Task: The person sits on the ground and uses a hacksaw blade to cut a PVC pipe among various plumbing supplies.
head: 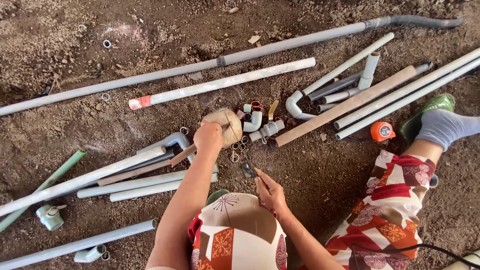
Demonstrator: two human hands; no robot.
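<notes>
My left hand [209, 137] is stretched forward and grips a tan, rounded tape roll [225, 125] just above the dirt ground. My right hand [270, 190] is nearer my knee and pinches a small dark piece [248, 170] between its fingertips. Small metal rings and clips [237, 148] lie on the dirt between the two hands. Just beyond the roll lie pale elbow fittings [256, 120] and a grey connector [267, 129].
Grey and white plastic pipes lie scattered: a long grey pipe [200, 66] across the top, a white pipe [225, 83] with a red end, a bundle [125, 180] at left, more at right [400, 95]. An orange tape measure [382, 131] lies by my socked foot [442, 127].
</notes>
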